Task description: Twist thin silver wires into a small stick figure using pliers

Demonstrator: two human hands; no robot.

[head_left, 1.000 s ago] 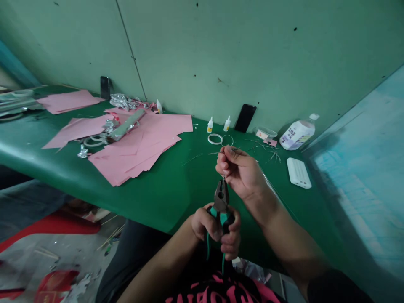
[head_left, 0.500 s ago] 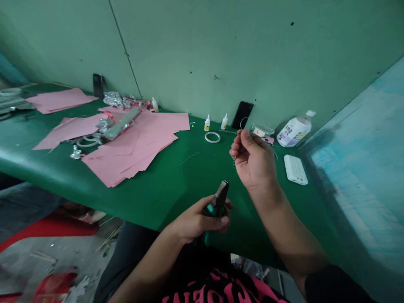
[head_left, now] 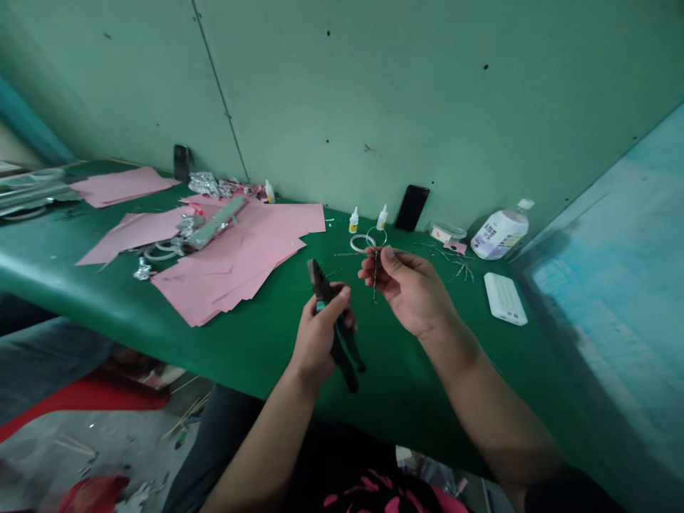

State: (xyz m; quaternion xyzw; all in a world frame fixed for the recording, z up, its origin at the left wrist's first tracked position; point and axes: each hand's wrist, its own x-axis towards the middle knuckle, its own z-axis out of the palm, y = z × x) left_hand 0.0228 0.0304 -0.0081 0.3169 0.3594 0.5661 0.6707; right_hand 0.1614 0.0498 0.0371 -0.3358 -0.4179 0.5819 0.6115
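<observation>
My left hand [head_left: 325, 328] is closed around a pair of dark pliers [head_left: 342, 345] with green on the handles; their jaws point up and away. To the right, my right hand [head_left: 403, 285] pinches a twisted wire piece [head_left: 375, 274] between thumb and fingers. The wire has a thin loop at the top, arms out to the sides and a twisted stem hanging down. Behind it on the green table [head_left: 256, 342] lies a white ring [head_left: 362, 243], near two small glue bottles [head_left: 353, 221]. The pliers and the wire are apart.
Pink sheets [head_left: 229, 263] and crumpled foil [head_left: 211, 184] cover the left. A phone [head_left: 412, 207] leans on the wall. At right are a clear box [head_left: 447, 231], loose wires [head_left: 462, 271], a white bottle [head_left: 499, 234] and a white power bank [head_left: 505, 299]. Someone's leg [head_left: 48, 363] shows at left.
My left hand has moved up and left, and the pliers have turned, showing their handles. My right hand has moved left with the wire, whose twisted stem now shows.
</observation>
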